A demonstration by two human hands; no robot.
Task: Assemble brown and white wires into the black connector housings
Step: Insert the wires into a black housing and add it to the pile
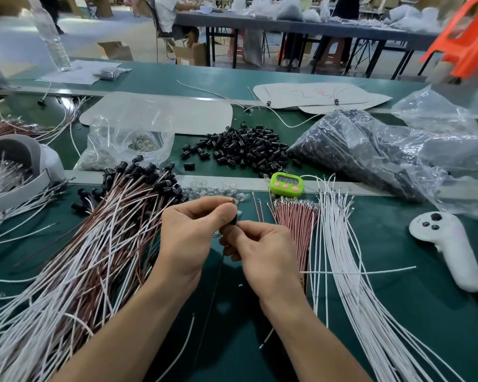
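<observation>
My left hand (pixel 189 235) and my right hand (pixel 262 250) meet over the green mat, both pinching a small black connector housing (pixel 233 218) between the fingertips. A thin wire hangs down from it between my wrists. Loose black housings (pixel 240 150) lie heaped behind the hands. A bundle of brown wires (pixel 295 216) and a bundle of white wires (pixel 340 244) lie to the right. On the left spreads a large pile of finished brown-and-white wire pairs (pixel 94 244) with black housings on their ends.
A green timer (pixel 286 183) sits just behind my hands. A white handheld controller (pixel 447 244) lies at the right. Plastic bags of black parts (pixel 370 150) and a clear bag (pixel 127 139) lie behind. A grey tub with wires (pixel 11 166) stands at the left.
</observation>
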